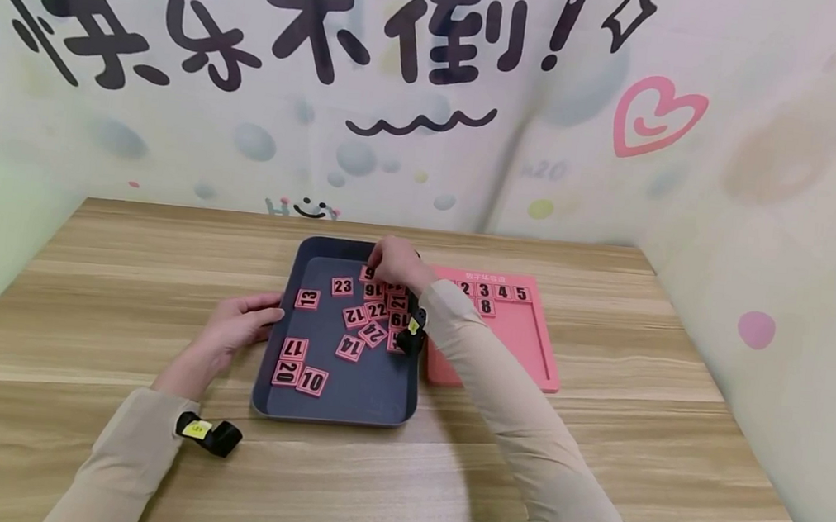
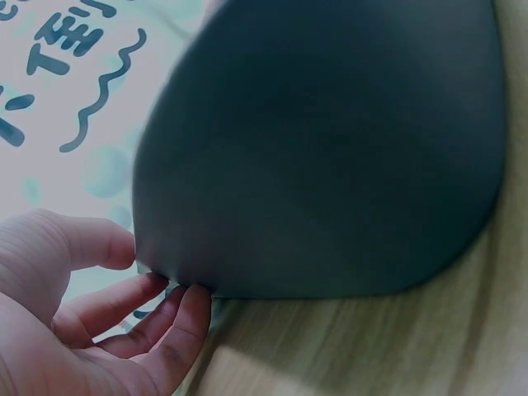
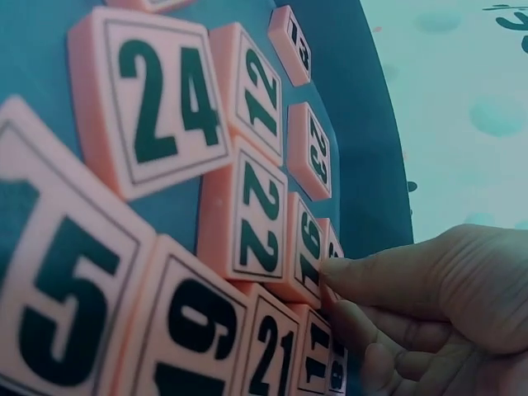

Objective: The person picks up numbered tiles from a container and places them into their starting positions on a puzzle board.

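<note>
A dark grey tray (image 1: 369,393) holds several pink number tiles with black digits. My left hand (image 1: 237,324) grips the tray's left edge; in the left wrist view its thumb and fingertips meet the tray's wall. Over the far right corner of the tray is my right hand (image 1: 397,262), thumb and index finger pinching a number tile (image 1: 367,274) whose digit is partly covered. The right wrist view shows the thumb beside the 16 tile (image 3: 305,252), with the 22 tile (image 3: 257,214) and 24 tile (image 3: 161,103) nearer the camera.
To the tray's right lies a pink frame board (image 1: 492,350), partly behind my right forearm. Tiles including the 5 tile (image 1: 521,295) and the 8 tile (image 1: 486,307) sit in its upper rows. Behind the wooden table (image 1: 163,272) stands a printed wall (image 1: 426,170).
</note>
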A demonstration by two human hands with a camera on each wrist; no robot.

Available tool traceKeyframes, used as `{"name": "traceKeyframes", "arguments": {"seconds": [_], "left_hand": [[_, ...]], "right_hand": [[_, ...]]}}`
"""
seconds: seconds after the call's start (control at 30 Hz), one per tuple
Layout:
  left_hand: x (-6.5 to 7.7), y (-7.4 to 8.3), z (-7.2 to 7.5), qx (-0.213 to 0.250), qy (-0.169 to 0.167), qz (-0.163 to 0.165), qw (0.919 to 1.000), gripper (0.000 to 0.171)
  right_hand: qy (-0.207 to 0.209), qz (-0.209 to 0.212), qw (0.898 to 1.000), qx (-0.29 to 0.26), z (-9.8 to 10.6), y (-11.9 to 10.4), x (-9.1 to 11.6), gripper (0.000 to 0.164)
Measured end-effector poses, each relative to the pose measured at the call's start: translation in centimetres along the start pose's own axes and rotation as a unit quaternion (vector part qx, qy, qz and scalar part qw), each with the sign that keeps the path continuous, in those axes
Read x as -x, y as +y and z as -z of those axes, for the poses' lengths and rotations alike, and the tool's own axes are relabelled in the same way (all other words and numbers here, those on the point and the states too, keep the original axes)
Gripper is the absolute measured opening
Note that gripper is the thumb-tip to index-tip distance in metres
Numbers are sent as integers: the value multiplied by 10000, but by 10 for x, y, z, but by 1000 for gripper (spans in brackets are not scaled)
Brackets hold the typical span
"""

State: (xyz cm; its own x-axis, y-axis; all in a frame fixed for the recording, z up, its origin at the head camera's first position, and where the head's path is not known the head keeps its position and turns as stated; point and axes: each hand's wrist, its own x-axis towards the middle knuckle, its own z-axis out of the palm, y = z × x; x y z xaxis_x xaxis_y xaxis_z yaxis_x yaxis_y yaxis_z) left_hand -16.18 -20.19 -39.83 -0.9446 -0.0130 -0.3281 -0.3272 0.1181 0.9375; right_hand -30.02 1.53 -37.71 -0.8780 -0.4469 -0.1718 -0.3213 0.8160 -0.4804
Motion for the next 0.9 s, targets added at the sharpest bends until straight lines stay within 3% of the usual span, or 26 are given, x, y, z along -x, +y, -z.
{"name": "traceKeyframes", "arguments": {"seconds": [0.27,0.9], "left_hand": [[-1,0,0,-20,24,8,10000,49],[0,1,-1,-79,38,-11,10000,48]], "right_hand": [[58,-138,9999,8,-2,0,-2,28],[-268,137,9986,445,0,-4,-1,27]]}}
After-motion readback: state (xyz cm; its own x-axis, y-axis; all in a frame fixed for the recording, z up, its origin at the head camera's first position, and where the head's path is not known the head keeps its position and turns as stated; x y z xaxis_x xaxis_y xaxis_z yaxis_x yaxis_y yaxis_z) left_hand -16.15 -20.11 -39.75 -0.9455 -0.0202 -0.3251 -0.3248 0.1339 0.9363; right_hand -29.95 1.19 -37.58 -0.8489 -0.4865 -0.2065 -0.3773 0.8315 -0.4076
